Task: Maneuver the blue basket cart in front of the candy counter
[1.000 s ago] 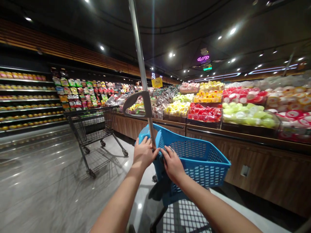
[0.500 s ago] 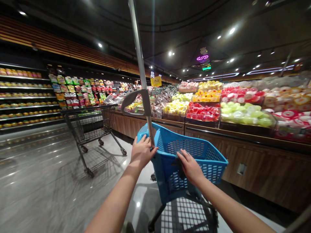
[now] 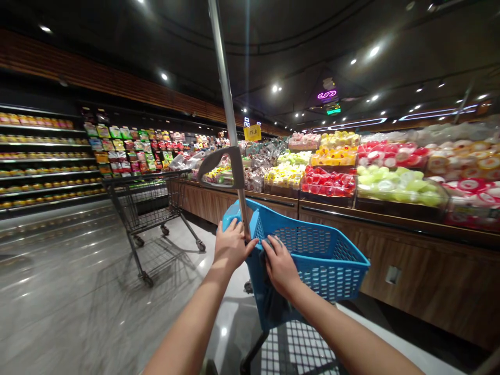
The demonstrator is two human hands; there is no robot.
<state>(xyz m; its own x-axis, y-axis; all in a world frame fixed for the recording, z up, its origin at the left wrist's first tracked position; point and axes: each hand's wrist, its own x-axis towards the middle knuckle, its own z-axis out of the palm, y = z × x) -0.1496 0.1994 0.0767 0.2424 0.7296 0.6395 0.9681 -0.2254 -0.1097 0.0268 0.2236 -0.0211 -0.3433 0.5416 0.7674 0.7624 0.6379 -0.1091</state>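
A blue plastic basket point(image 3: 328, 263) sits on a small cart with a metal pole point(image 3: 227, 104) and a grey handle point(image 3: 216, 159). My left hand point(image 3: 232, 246) is closed on the basket's near corner rim, right beside the pole. My right hand point(image 3: 279, 265) presses a dark cloth point(image 3: 273, 307) against the near rim, fingers curled over it. The cloth hangs down the basket's outer wall below my palm. The two hands are nearly touching. The basket's inside looks empty from here.
A black wire shopping cart point(image 3: 150, 205) stands on the glossy floor to the left. A long wooden counter point(image 3: 429, 281) with trays of packed fruit point(image 3: 330, 182) runs along the right. Stocked shelves point(image 3: 47, 156) line the far left wall.
My right hand slid the cloth left along the near rim, back next to my left hand. The left hand kept its grip at the corner.
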